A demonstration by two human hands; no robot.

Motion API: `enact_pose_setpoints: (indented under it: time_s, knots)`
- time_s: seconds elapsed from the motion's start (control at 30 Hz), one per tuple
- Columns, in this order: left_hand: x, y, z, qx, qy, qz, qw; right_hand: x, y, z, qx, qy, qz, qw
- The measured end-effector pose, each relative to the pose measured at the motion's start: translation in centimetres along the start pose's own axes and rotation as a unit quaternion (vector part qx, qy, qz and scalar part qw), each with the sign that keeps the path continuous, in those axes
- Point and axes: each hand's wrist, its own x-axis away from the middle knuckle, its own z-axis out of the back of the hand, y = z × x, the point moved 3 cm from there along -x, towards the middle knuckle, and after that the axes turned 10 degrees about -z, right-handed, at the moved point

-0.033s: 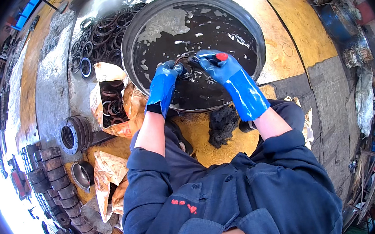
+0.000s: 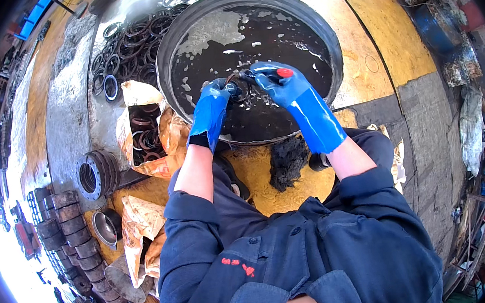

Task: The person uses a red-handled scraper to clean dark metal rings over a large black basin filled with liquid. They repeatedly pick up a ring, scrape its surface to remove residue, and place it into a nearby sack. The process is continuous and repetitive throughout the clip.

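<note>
Over the near part of a large round tub (image 2: 334, 43) of dark liquid, both my hands are at work in blue rubber gloves. My left hand (image 2: 215, 95) is closed on a small dark ring (image 2: 240, 93), held just above the liquid. Beside it, my right hand (image 2: 280, 83) is closed round a tool with a red end (image 2: 285, 73); a dark tip pokes out toward the ring. The tool's kind is hidden by the glove. Patches of pale foam float in the tub.
Left of the tub lies a heap of dark rings (image 2: 128, 51). A torn paper sack (image 2: 169, 164) holds more rings. Stacked flanged rings (image 2: 96, 176), a metal bowl (image 2: 107, 227) and cylindrical parts (image 2: 78, 231) stand farther left. A black clump (image 2: 289, 161) lies between my legs.
My right hand has shifted slightly left, with its tool's dark tip a little nearer the ring. The left hand stays almost in place, still gripping the ring.
</note>
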Motion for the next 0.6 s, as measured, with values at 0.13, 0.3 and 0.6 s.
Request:
enact_pose_setpoints:
  time_s: [0.13,0.3,0.6]
  knots:
    - [-0.2,0.3,-0.8,0.082,0.008,-0.029,0.996,-1.7,2.6,0.4,0.036,0.058,0.000,0.998]
    - [-0.5,0.7,-1.4,0.064,0.002,-0.015,0.998,-1.8,6.1,1.7,0.066,0.081,-0.185,0.977]
    - [-0.9,-0.7,-1.5,0.043,0.049,-0.044,0.997,1.2,6.8,0.9,-0.265,0.083,-0.361,0.890]
